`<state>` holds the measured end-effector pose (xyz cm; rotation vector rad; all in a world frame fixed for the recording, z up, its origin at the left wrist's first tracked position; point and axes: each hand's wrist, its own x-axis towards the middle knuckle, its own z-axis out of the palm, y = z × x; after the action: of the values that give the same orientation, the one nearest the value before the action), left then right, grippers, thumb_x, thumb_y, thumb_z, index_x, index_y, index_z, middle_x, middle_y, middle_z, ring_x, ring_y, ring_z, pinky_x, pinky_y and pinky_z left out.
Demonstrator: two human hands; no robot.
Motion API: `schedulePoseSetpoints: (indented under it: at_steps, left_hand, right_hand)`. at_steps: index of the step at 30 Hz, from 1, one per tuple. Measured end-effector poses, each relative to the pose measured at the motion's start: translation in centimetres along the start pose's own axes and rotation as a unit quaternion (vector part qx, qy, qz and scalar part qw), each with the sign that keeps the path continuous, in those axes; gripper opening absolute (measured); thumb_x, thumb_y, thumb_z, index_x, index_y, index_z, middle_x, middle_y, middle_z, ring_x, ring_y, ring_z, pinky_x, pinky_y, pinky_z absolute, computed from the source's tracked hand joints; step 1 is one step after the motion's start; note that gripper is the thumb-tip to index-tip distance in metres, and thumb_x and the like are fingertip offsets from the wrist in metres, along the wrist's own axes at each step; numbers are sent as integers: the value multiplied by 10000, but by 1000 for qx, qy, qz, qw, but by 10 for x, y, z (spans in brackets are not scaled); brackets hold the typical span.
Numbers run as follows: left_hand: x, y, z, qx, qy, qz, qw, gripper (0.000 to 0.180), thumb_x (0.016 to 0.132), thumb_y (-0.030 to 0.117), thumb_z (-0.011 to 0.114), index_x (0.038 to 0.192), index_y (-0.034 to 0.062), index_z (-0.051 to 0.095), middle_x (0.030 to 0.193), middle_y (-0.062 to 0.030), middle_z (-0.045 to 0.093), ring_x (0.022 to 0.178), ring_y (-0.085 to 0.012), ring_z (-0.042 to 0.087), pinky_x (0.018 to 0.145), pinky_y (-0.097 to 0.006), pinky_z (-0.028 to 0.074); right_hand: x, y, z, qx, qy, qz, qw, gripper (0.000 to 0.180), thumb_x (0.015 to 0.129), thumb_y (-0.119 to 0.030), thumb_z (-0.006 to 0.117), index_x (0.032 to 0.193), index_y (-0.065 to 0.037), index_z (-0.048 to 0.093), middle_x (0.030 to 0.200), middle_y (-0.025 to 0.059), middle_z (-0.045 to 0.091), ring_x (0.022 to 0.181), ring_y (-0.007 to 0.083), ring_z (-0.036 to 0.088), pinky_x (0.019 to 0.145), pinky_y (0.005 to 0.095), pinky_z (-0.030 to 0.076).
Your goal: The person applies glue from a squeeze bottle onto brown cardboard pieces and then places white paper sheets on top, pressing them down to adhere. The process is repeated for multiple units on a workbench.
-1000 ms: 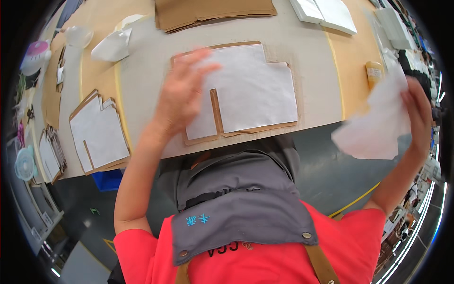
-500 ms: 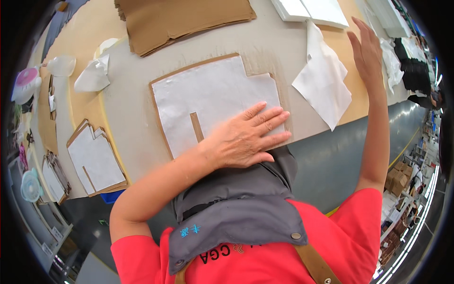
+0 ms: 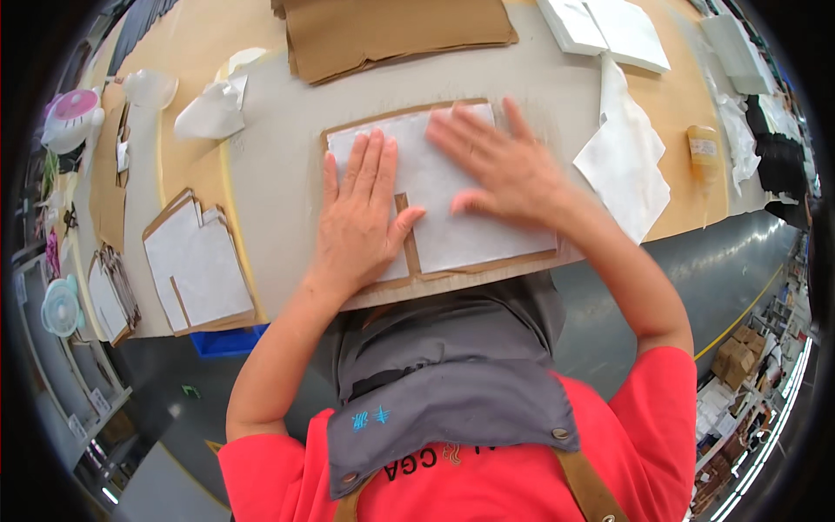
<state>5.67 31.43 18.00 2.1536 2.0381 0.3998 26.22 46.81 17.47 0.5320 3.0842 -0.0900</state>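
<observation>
In front of me lies a flat brown piece (image 3: pixel 413 246) covered by a white sheet (image 3: pixel 470 228), with a brown border showing and a narrow brown slot near its lower middle. My left hand (image 3: pixel 358 213) rests flat on the sheet's left part, fingers stretched out and pointing away from me. Over the upper right part is my right hand (image 3: pixel 504 165), spread and a little blurred by motion. It appears to touch the sheet, and part of the piece's notched corner is hidden beneath it.
Brown sheets (image 3: pixel 396 39) are stacked at the far side. White sheets (image 3: pixel 622 35) and a loose white cloth-like sheet (image 3: pixel 624 161) lie right, near a yellowish bottle (image 3: pixel 703 148). At left are similar covered pieces (image 3: pixel 196 270) and a crumpled white sheet (image 3: pixel 213 109).
My right hand has come in from the far right onto the white sheet. My left hand has shifted from the sheet's lower right to its left part. The camera's view has shifted.
</observation>
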Motion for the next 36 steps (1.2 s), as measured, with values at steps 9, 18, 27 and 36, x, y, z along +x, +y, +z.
schedulePoseSetpoints:
  at_steps: [9,18,27,36]
  left_hand:
    - [-23,40,-2,-42,-74,142,986,821,952,612,427,1542,56,294,1619,-114,259,1513,-259,193,1214,-549,49]
    - [-50,64,2,-114,-86,238,961,752,939,677,365,1543,231,339,1616,-66,276,1490,-233,253,1216,-552,10]
    - [-22,25,-15,-11,-18,104,994,785,966,575,447,1538,60,298,1599,-135,294,1481,-279,277,1199,-572,88]
    - [11,-62,-4,25,82,-82,993,788,1017,552,367,1576,41,149,1638,-162,173,1526,-278,133,1213,-543,62]
  right_hand:
    - [-15,22,-36,8,76,116,990,795,965,-697,262,1589,-211,184,1638,-3,223,1516,227,165,1224,540,-1]
    - [9,31,-47,180,131,99,970,434,911,-287,669,1274,-74,564,1262,108,615,1158,305,560,1021,461,389]
    - [51,56,-42,199,-32,134,970,406,755,-326,813,989,-59,616,912,86,618,921,247,570,795,358,455]
    - [17,48,-54,405,-53,223,885,301,797,-200,772,895,42,623,702,61,544,658,157,524,646,324,463]
